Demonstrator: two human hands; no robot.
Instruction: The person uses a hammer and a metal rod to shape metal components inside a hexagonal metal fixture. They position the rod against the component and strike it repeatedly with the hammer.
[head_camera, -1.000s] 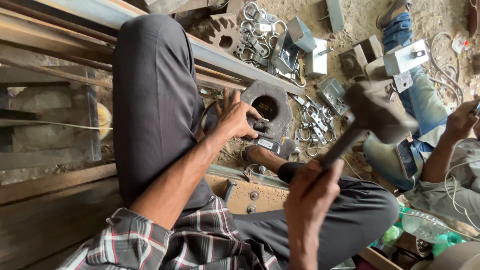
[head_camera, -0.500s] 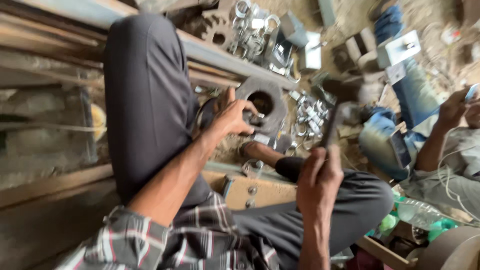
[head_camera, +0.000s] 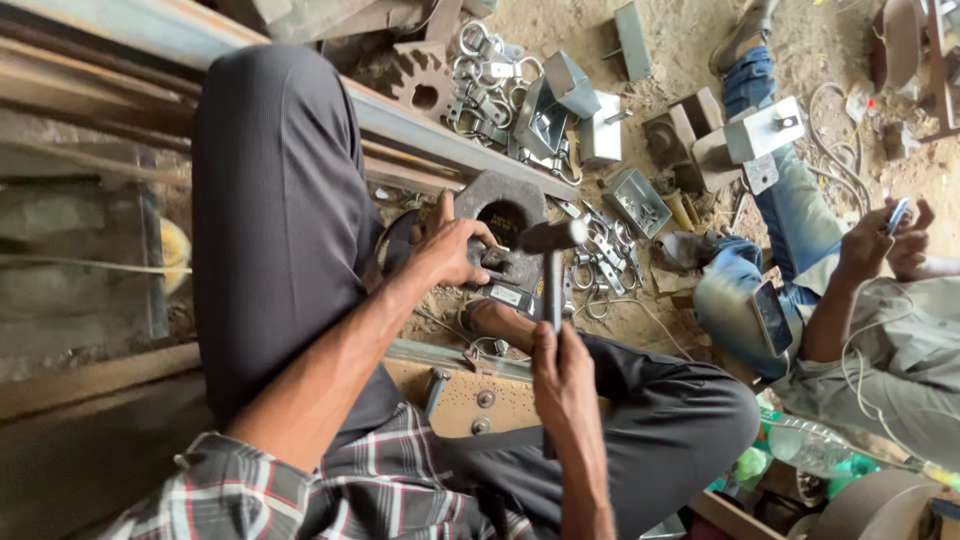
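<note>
Head view: right hand (head_camera: 562, 372) gripped wooden-handled steel hammer (head_camera: 551, 240), fingers wrapped tight; hammer head had dropped from raised position to just above small dark metal part (head_camera: 508, 268). Left hand (head_camera: 452, 250) clamped part against grey holed block (head_camera: 500, 200) on floor. Strike appeared under way.

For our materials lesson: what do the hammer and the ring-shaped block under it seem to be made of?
Hammer: grey steel head and shaft, dull with worn sheen, gripped by the right hand. Ring-shaped block: likely cast iron or steel, rough brown rusty surface, steadied by the left hand.
</note>
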